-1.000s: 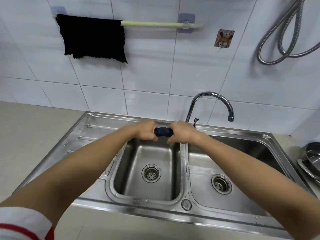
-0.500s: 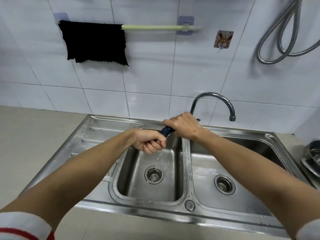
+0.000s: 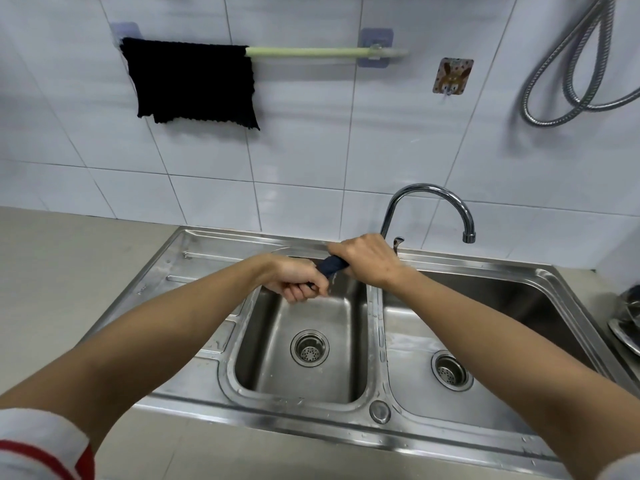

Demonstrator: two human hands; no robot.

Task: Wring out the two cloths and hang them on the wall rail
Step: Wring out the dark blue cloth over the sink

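We hold the blue cloth (image 3: pixel 331 266) rolled up tight like a rope over the left bowl of the sink (image 3: pixel 298 382). Our left hand (image 3: pixel 298 279) is a fist around the low end, close to us. Our right hand (image 3: pixel 367 258) is a fist around the high end, farther back near the tap (image 3: pixel 429 195). So the rope slants up to the right. The black cloth (image 3: pixel 194 83) hangs on the rail (image 3: pixel 308 52), with bare rail to its right.
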